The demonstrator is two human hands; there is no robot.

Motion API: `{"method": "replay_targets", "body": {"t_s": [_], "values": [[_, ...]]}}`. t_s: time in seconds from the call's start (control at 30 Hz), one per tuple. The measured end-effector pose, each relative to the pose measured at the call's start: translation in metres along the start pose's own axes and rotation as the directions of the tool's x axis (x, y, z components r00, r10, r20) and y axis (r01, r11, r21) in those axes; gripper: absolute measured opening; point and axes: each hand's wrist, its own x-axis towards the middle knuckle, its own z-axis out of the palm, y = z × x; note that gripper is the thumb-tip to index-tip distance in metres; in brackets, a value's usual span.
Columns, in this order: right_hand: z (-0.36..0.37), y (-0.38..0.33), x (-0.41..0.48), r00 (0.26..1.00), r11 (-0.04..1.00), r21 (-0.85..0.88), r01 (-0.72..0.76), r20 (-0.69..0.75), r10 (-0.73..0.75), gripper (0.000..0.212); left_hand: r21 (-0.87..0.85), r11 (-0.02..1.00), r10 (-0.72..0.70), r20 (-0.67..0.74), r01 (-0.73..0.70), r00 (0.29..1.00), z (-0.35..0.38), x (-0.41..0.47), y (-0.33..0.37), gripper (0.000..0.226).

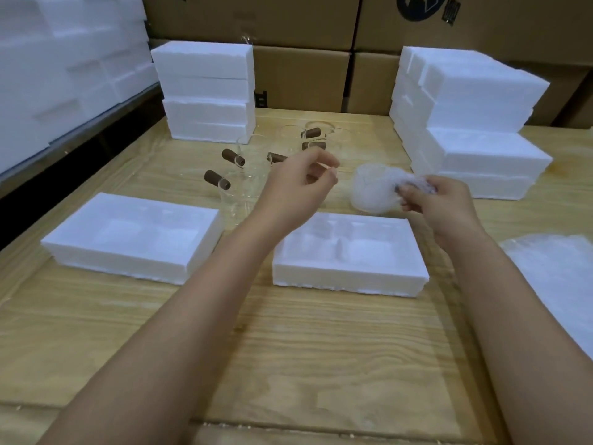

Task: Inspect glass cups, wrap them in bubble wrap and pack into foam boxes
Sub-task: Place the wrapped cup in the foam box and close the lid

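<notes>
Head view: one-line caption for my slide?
Right hand grips bubble-wrapped cup behind open foam box; left hand hovers near bare cups.

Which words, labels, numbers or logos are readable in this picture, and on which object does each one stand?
Nothing here reads as words or numbers.
Dark round logo on the upper cardboard box: cut by the frame edge, no letters readable.
Black print right of it: blurred, unreadable.
Black mark on the lower cardboard box, behind the left foam stack: partly hidden, unreadable.
</notes>
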Motion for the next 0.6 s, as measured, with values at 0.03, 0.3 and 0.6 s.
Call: {"method": "replay_targets", "body": {"t_s": [0.03, 0.3, 0.6], "values": [[-0.001, -0.005, 0.000, 1.000, 0.998, 0.057, 0.015, -0.012, -0.014, 0.010, -0.026, 1.000, 0.016, 0.003, -0.016, 1.000, 0.000, 0.000, -0.002, 0.018], [0.005, -0.063, -0.018, 0.975, 0.872, 0.471, -0.130, 0.219, 0.027, 0.012, -0.097, 0.987, 0.143, 0.131, -0.131, 0.981, -0.010, 0.001, -0.008, 0.100], [0.018, -0.073, -0.028, 0.860, 0.841, 0.310, -0.444, 0.409, 0.304, 0.027, -0.365, 0.931, 0.036, 0.177, 0.032, 0.984, -0.033, 0.006, -0.004, 0.048]]}}
